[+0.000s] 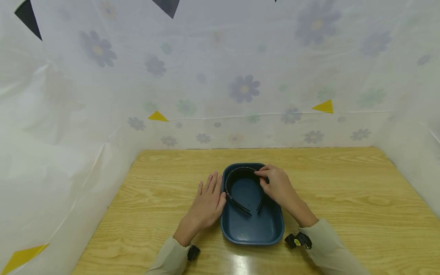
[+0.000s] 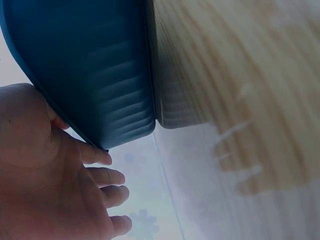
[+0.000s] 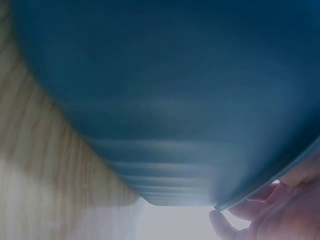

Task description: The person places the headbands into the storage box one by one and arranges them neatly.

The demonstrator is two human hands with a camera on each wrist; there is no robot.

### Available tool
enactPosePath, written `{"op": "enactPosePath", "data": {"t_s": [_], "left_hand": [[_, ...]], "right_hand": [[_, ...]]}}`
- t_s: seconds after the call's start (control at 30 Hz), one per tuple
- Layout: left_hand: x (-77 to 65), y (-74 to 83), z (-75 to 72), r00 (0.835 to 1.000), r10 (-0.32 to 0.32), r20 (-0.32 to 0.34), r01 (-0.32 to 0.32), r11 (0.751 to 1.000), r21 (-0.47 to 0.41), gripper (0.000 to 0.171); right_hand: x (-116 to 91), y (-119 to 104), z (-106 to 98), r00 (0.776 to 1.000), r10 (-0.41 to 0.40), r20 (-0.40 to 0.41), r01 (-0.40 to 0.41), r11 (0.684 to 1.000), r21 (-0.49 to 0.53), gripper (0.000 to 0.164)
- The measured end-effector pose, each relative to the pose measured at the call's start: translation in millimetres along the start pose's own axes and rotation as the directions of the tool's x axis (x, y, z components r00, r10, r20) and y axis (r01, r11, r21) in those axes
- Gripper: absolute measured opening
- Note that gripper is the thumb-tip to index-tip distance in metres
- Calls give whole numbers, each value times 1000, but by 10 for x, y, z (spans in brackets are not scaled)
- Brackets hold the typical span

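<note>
A black headband [image 1: 234, 178] with a glittery edge lies in a dark blue plastic basin [image 1: 252, 242], its two ends toward the front. My right hand [image 1: 279, 186] pinches the band's upper right part between thumb and fingers, over the basin's right rim. Along the left rim, my left hand [image 1: 206, 206] rests with its fingers extended and the thumb at the edge. In the left wrist view, the left hand [image 2: 55, 175] touches the basin's rim. The right wrist view shows mostly the basin's outer wall [image 3: 160, 100], with part of the right hand [image 3: 285, 215]; the headband is hidden there.
The basin stands on a wood-grain table [image 1: 343, 198]. A flower-patterned sheet [image 1: 206, 76] rises behind the table and along its sides. Yellow triangles [image 1: 324, 107] are stuck on the sheet. Each wrist wears a black camera mount [image 1: 298, 241].
</note>
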State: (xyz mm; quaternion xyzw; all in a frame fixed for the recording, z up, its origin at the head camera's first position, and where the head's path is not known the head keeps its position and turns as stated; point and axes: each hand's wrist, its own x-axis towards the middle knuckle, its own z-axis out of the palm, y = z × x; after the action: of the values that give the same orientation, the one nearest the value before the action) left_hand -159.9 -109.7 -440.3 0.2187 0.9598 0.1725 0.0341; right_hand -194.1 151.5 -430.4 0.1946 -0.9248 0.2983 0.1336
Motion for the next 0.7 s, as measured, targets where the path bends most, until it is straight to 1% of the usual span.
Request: {"op": "enactPosePath", "data": {"t_s": [0.3, 0.63, 0.7], "left_hand": [[8, 3, 14, 1000, 6, 6, -6, 1000, -3, 61], [25, 20, 24, 1000, 10, 8, -10, 1000, -6, 61], [30, 17, 26, 1000, 10, 8, -10, 1000, -6, 62]], "right_hand": [[-19, 9, -10, 1000, 9, 15, -10, 1000, 14, 29], [-32, 34, -40, 1000, 11, 8, -12, 1000, 3, 30], [-26, 43, -57, 1000, 11, -6, -11, 1000, 2, 30]]}}
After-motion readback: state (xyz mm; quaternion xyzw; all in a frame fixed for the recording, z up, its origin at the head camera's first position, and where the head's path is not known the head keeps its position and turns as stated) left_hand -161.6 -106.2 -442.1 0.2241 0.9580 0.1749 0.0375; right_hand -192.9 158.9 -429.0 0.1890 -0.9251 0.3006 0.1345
